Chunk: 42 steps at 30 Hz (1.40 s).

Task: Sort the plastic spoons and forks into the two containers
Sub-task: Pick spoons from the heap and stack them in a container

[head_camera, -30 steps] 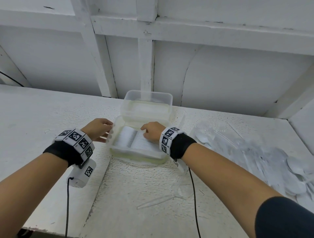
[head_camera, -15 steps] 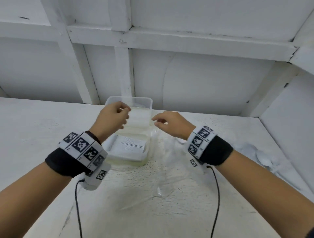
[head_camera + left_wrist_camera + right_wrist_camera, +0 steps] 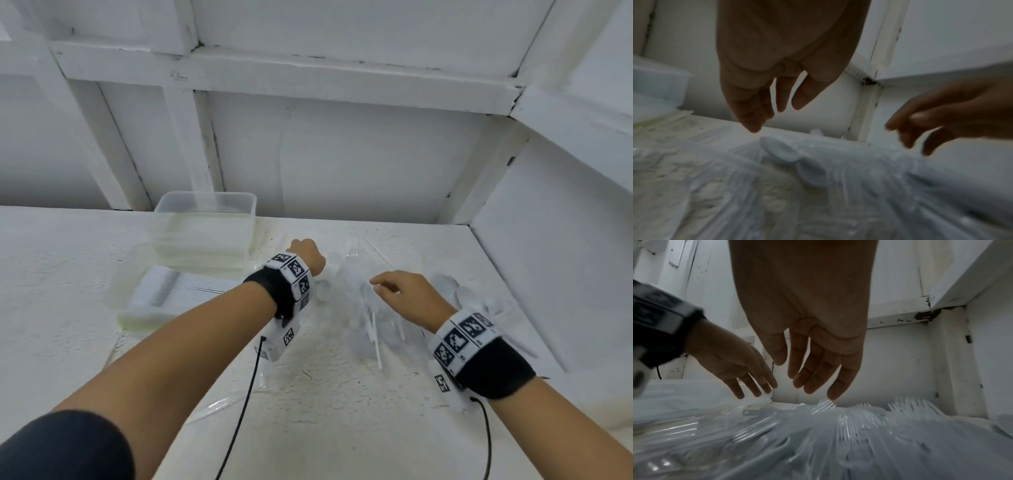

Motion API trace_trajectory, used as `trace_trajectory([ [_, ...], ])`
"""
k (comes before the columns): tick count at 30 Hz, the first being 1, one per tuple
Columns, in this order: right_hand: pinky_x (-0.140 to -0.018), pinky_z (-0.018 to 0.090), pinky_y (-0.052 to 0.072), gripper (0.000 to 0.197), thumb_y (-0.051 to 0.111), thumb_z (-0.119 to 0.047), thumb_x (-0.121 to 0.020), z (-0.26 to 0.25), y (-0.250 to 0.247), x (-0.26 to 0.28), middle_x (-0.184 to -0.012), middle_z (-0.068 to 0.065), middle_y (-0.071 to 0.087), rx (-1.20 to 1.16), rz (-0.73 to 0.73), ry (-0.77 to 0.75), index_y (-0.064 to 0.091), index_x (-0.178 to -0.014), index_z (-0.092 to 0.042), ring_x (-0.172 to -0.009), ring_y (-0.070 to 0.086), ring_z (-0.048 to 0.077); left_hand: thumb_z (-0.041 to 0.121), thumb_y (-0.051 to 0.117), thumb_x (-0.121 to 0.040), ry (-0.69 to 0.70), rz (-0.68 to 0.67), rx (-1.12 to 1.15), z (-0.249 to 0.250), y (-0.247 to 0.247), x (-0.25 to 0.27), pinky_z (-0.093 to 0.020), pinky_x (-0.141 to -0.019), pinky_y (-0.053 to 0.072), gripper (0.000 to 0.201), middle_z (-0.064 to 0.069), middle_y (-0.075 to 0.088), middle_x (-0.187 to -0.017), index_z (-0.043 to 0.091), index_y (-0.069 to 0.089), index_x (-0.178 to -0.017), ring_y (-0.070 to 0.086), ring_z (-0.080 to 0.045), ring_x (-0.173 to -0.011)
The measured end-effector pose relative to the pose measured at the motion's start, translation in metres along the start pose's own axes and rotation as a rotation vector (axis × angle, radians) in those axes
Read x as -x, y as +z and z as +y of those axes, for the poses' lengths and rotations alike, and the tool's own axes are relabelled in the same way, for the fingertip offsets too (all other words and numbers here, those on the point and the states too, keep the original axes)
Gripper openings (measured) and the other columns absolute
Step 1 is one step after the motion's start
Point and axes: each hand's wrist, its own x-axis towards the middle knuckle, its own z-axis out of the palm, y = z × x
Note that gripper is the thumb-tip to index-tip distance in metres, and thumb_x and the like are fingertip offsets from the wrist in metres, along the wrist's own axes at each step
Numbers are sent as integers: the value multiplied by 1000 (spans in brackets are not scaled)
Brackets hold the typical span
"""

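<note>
A heap of clear plastic forks and spoons (image 3: 370,308) lies on the white table, right of centre. My left hand (image 3: 306,255) hovers over the heap's left end with fingers straight and nothing in them; in the left wrist view its fingers (image 3: 756,112) hang above a white spoon (image 3: 781,151). My right hand (image 3: 407,294) hangs over the middle of the heap, fingers relaxed and empty; in the right wrist view its fingertips (image 3: 813,386) are just above clear forks (image 3: 824,405). The near container (image 3: 137,315) holds a row of forks; the far container (image 3: 205,226) stands behind it.
A single clear utensil (image 3: 219,407) lies on the table near the front, under my left forearm. White wall panels close off the back, and a side wall (image 3: 555,260) stands on the right. Black cables hang from both wrist cameras.
Both hands have left the near container and moved right, over the heap of cutlery. The head view has swung right with them.
</note>
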Motion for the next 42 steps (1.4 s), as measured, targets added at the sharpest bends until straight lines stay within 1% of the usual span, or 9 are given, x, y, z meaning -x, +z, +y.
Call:
trace_trajectory([
  [6, -85, 15, 39, 26, 51, -19, -95, 16, 6, 17, -114, 2, 65, -69, 13, -20, 64, -117, -13, -94, 55, 7, 19, 46, -93, -44, -86, -366, -7, 24, -18, -42, -98, 37, 30, -15, 40, -128, 7, 49, -120, 41, -34, -117],
  [12, -86, 16, 42, 26, 50, -20, -95, 22, 7, 17, -114, 2, 65, -74, -6, -33, 64, -117, -15, -95, 57, 9, 15, 52, -92, 17, -153, -301, -11, 15, -17, -26, -73, 40, 14, -7, 53, -100, 8, 53, -103, 52, -23, -93],
  [16, -89, 19, 43, 27, 49, -21, -96, 5, 3, 6, -115, 1, 65, -83, -23, -68, 63, -118, -14, -99, 58, 11, 12, 61, -86, 25, -154, -58, -18, -13, -8, -19, -54, 37, 13, -5, 53, -81, 5, 61, -96, 50, -18, -78],
  [19, -88, 20, 43, 28, 49, -21, -96, -14, 4, -8, -115, 2, 64, -43, -59, -109, 61, -120, -14, -98, 58, 12, 18, 64, -85, 54, -90, 177, -27, -35, 8, -20, -56, 44, 14, -4, 54, -76, 5, 60, -91, 49, -12, -66],
  [24, -88, 27, 44, 28, 47, -24, -96, -41, 19, -42, -116, 6, 60, 155, -79, -179, 61, -119, -15, -100, 56, 17, 15, 64, -83, 114, 77, 347, -40, -62, 37, -32, -67, 55, 17, -9, 61, -86, 12, 50, -75, 57, -19, -74],
  [27, -98, 36, 41, 32, 43, -25, -97, -51, 34, -61, -128, 7, 50, 381, -145, -197, 56, -127, -19, -117, 47, 24, 10, 55, -86, 163, 236, 375, -49, -72, 54, -36, -67, 53, 2, -13, 67, -86, 9, 54, -87, 59, -23, -70],
  [30, -101, 42, 34, 40, 40, -23, -98, -56, 48, -75, -138, 8, 39, 671, -229, -205, 44, -137, -25, -126, 35, 29, 17, 54, -89, 179, 370, 335, -58, -75, 62, -27, -58, 43, 15, -10, 66, -80, 7, 60, -97, 53, -16, -61],
  [32, -102, 43, 31, 39, 43, -26, -96, -59, 53, -81, -137, 7, 38, 765, -284, -197, 46, -135, -26, -127, 33, 29, 20, 54, -89, 163, 416, 390, -65, -73, 63, -32, -66, 48, 20, -16, 66, -84, 2, 63, -96, 55, -20, -67],
  [42, -85, 37, 31, 24, 61, -22, -80, -56, 58, -76, -107, 1, 58, 865, -414, -300, 55, -103, -18, -106, 44, 23, 15, 41, -95, 88, 322, 785, -64, -56, 71, -28, -70, 48, 16, -5, 67, -86, 10, 51, -107, 65, -13, -75],
])
